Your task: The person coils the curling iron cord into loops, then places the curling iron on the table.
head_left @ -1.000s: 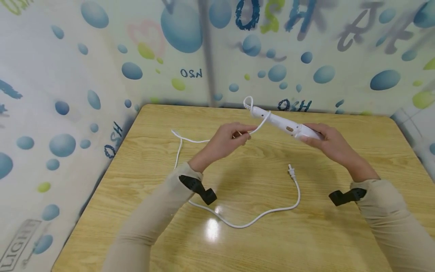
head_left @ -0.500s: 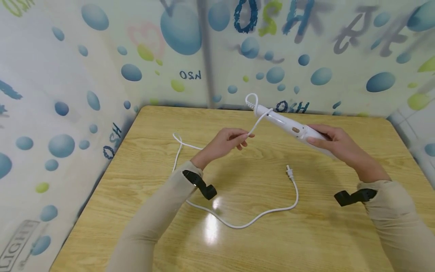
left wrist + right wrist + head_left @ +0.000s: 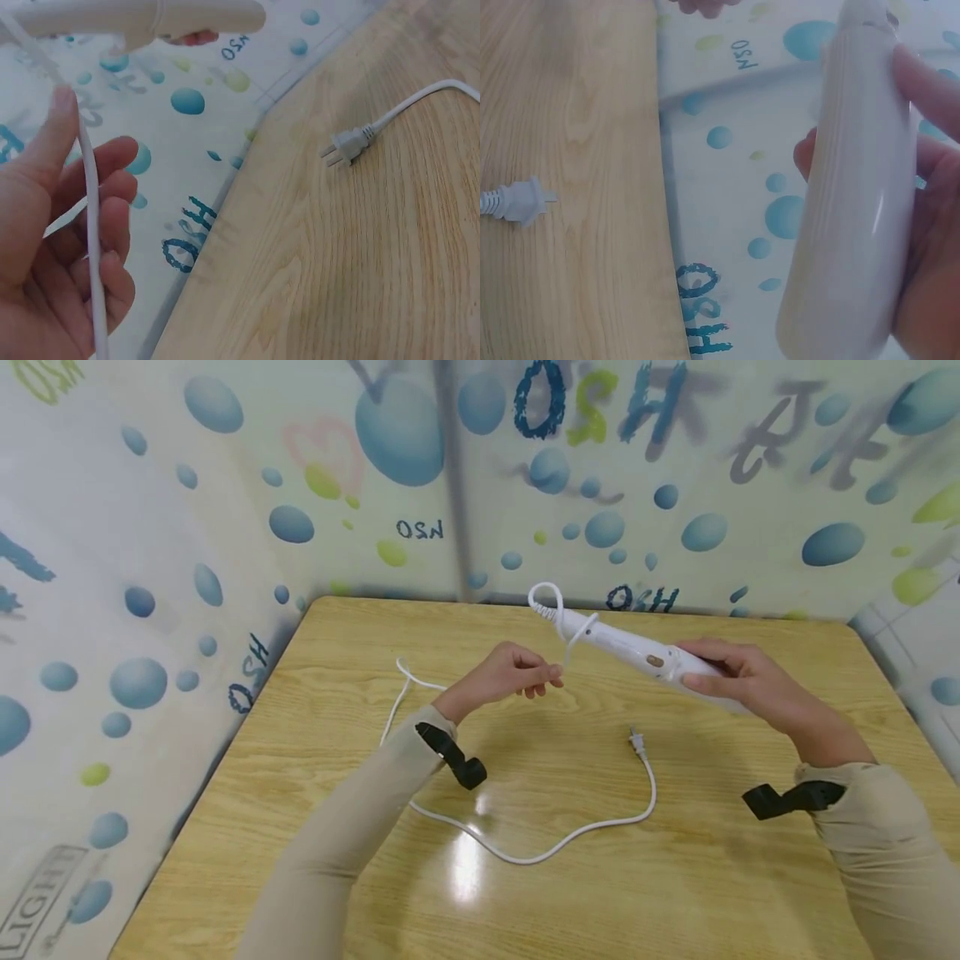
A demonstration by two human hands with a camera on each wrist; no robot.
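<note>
My right hand (image 3: 738, 681) grips a white hair styling iron (image 3: 622, 646) by its wider end, above the table. The iron tilts, with its cord end up and to the left. From that end the white cord (image 3: 547, 587) loops up and wraps around the handle. My left hand (image 3: 513, 674) pinches the cord between thumb and fingers, just below the wrap. In the left wrist view the cord (image 3: 91, 202) runs down across the curled fingers. The right wrist view shows the iron's smooth body (image 3: 855, 187) in the right hand (image 3: 937, 225).
The rest of the cord (image 3: 525, 860) lies in a wide curve on the wooden table (image 3: 570, 910). Its two-pin plug (image 3: 637, 742) rests near the middle. Patterned walls (image 3: 337, 468) stand behind the table and on the left.
The right hand has moved slightly right and down with the iron. The left hand, pinching the cord, has dropped a little, and the loop at the iron's end has grown wider.
</note>
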